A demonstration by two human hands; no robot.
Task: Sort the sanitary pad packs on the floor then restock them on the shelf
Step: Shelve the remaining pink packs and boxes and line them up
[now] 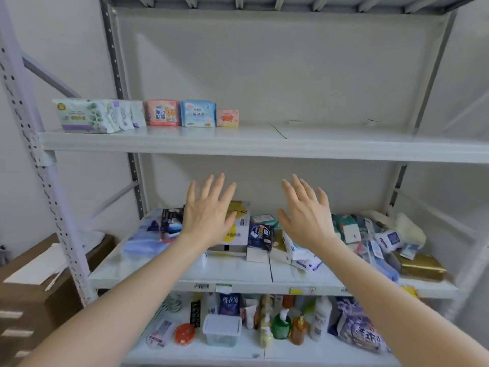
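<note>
A white metal shelf unit fills the view. On its upper shelf [317, 139], at the left, stands a row of sanitary pad packs: several white-and-green packs [87, 116], a pink pack [162, 113], a blue pack [198, 113] and a small pink pack [227, 118]. My left hand [209, 213] and my right hand [304, 215] are raised in front of the middle shelf, fingers spread and straight, holding nothing. The floor is out of view.
The middle shelf [238, 274] is crowded with mixed packets and boxes. The lower shelf holds bottles, a clear lidded tub [222, 331] and a purple bag [360, 329]. Cardboard boxes [31, 295] stand at the left beside the shelf post.
</note>
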